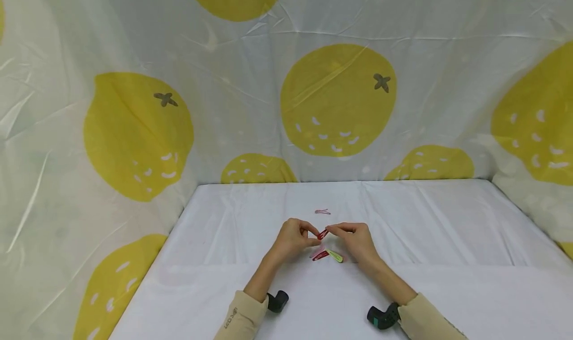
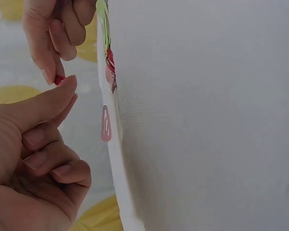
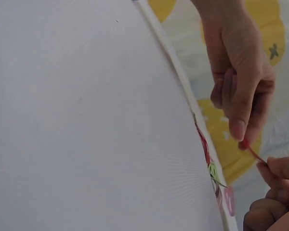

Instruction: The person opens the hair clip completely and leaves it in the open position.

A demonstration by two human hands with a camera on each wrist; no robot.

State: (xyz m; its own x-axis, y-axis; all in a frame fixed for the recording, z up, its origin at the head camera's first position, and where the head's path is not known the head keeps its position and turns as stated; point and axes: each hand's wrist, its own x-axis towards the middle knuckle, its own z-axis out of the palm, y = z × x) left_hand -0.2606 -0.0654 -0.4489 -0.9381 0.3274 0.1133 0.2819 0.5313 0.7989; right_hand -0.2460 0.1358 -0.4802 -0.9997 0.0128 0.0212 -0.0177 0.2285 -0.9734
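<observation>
A red snap hair clip is held just above the table between both hands. My left hand pinches one end of it between thumb and forefinger, while the right hand pinches the other end. In the right wrist view the clip spans the two sets of fingertips as a thin red strip. Below the hands lie another red hair clip, a yellow-green one and a pale pink one, close together and partly overlapping.
Farther back on the white-covered table lies a pink hair clip with its parts spread apart. A curtain with a lemon print hangs behind the table. Black wrist devices sit by both sleeves.
</observation>
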